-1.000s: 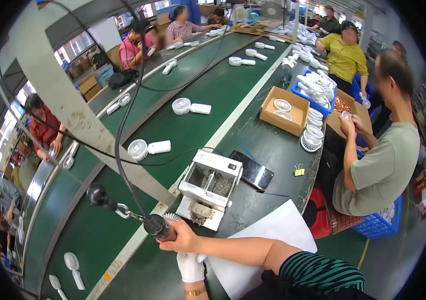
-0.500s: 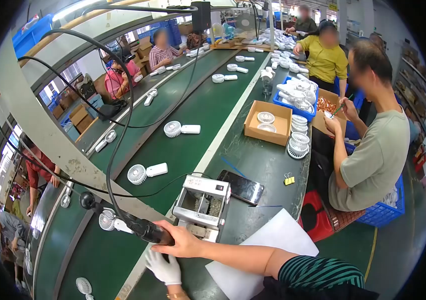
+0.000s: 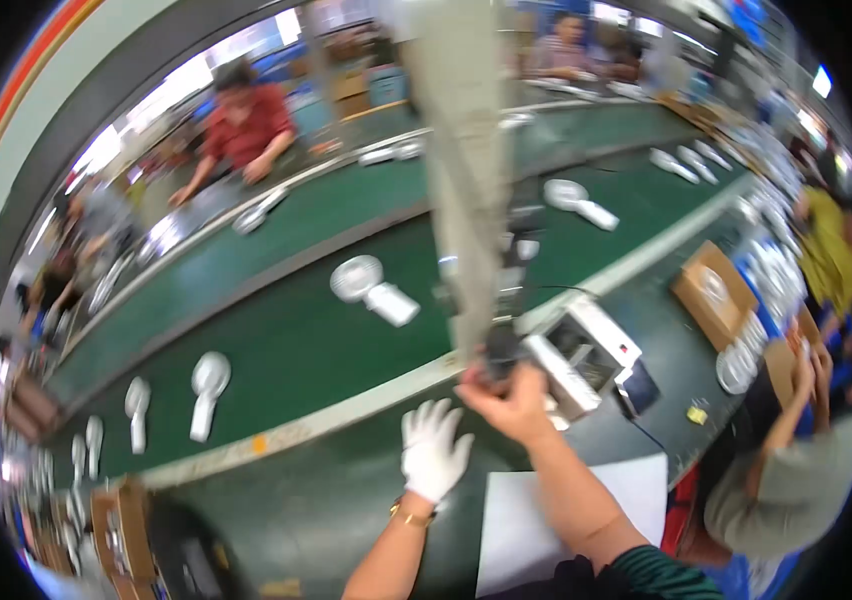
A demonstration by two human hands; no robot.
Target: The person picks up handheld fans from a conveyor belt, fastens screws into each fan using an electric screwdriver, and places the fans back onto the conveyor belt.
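Note:
My left hand (image 3: 433,452), in a white glove, is held over the near edge of the green bench with its fingers spread. It holds nothing. My bare right hand (image 3: 514,400) is wrapped round a dark electric screwdriver (image 3: 499,352), which is blurred by motion. Just right of that hand stands a white screw feeder (image 3: 586,350) with an open top. A white handheld fan (image 3: 374,290) lies on the green conveyor belt beyond my hands, and another handheld fan (image 3: 209,395) lies farther left.
A pale post (image 3: 461,170) rises in front of me. A phone (image 3: 636,388) lies beside the feeder, and a white sheet (image 3: 571,520) lies under my right forearm. At right are a cardboard box (image 3: 714,290) and a seated co-worker (image 3: 796,480). Another person (image 3: 246,130) works across the belt.
My view has swung left, and the picture is blurred. The screwdriver stays in my right hand and now points more upright. My left hand now shows apart from the right, fingers spread.

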